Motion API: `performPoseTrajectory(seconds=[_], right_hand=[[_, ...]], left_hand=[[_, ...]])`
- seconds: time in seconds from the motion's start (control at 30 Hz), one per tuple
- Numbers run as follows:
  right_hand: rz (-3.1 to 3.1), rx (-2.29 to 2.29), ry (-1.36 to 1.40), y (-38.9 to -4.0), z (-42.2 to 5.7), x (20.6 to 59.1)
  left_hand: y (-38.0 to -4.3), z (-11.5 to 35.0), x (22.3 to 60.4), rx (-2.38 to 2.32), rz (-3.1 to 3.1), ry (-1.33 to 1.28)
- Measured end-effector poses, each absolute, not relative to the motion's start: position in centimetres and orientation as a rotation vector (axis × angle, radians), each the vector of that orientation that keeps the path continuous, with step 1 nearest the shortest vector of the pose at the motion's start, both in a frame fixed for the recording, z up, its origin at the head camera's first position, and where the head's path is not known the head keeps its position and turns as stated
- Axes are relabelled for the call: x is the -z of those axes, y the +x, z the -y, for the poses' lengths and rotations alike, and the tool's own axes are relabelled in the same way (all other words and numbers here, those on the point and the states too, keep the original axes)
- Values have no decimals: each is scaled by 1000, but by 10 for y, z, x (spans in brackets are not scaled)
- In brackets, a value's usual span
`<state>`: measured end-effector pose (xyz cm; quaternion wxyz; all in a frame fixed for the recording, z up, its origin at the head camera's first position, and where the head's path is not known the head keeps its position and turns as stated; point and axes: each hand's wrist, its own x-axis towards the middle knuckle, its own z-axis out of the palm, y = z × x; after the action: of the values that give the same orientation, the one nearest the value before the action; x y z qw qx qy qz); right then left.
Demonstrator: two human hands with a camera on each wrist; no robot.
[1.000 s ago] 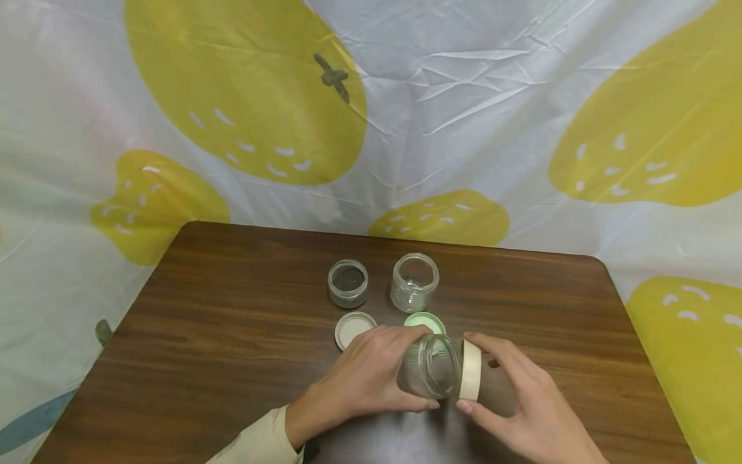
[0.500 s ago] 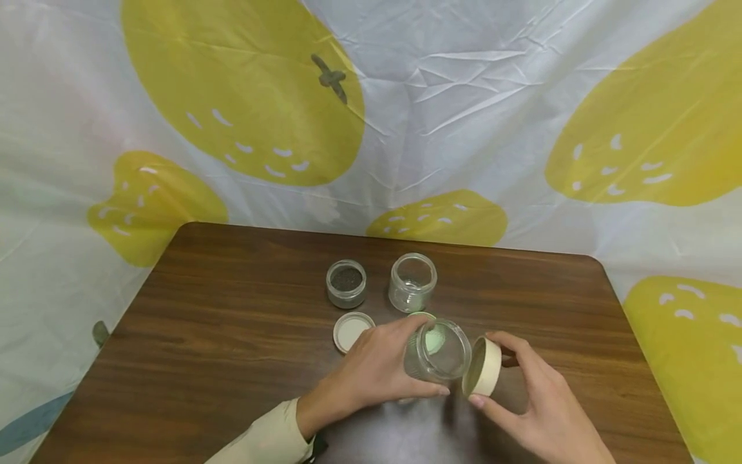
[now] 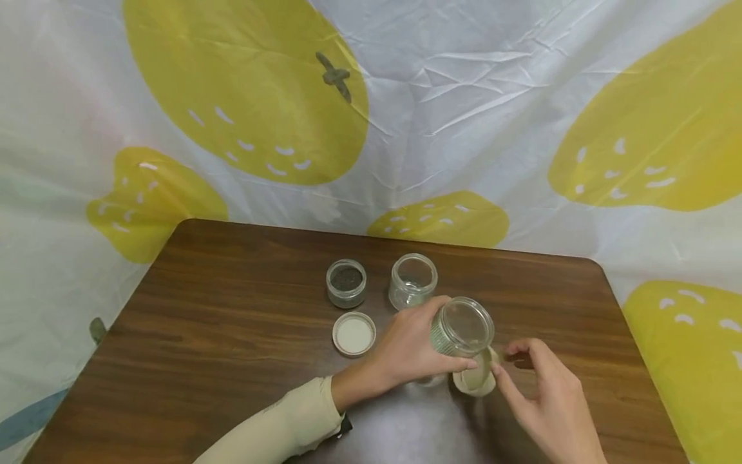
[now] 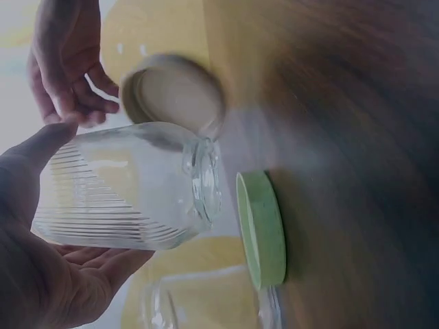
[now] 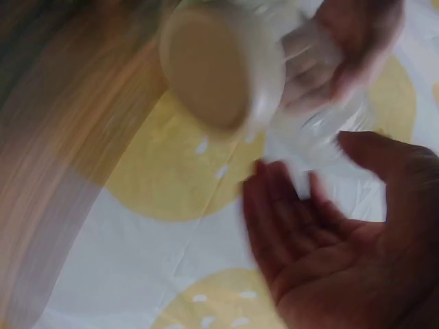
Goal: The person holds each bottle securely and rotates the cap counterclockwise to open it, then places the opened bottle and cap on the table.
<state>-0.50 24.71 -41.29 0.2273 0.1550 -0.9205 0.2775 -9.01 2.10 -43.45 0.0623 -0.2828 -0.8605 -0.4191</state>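
Observation:
My left hand (image 3: 406, 345) grips a clear ribbed glass jar (image 3: 464, 325), tilted with its mouth up in the head view. Below the jar's mouth is a cream lid (image 3: 478, 380), tilted, inner side showing; it looks blurred in the left wrist view. My right hand (image 3: 551, 393) is beside this lid with fingers spread. The right wrist view shows a gap between those fingers and the lid (image 5: 209, 68). A green lid (image 4: 264, 229) lies on the table near the jar in the left wrist view; in the head view the left hand and jar cover it.
Toward the back of the brown wooden table (image 3: 243, 309) stand a small jar of dark grains (image 3: 346, 283) and an open glass jar (image 3: 413, 280). A white lid (image 3: 354, 334) lies inner side up in front of the small jar. A lemon-print cloth (image 3: 400, 129) hangs behind.
The cream lid has come away from the jar's mouth, and the right hand has let go of it. My left hand has moved right and up with the jar, turning its mouth upward.

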Motion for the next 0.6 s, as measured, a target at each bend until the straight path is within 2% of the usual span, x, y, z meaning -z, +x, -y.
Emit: performPoseTrajectory(seconds=[0.2, 0.4, 0.6], right_hand=[[2610, -713, 294, -13, -247, 416], [2935, -627, 145, -26, -252, 437], [3106, -603, 133, -34, -252, 452]], left_hand=[[-95, -32, 435, 1278, 2604, -842], [-96, -32, 432, 1307, 2666, -797], [-97, -31, 429, 1342, 2658, -761]])
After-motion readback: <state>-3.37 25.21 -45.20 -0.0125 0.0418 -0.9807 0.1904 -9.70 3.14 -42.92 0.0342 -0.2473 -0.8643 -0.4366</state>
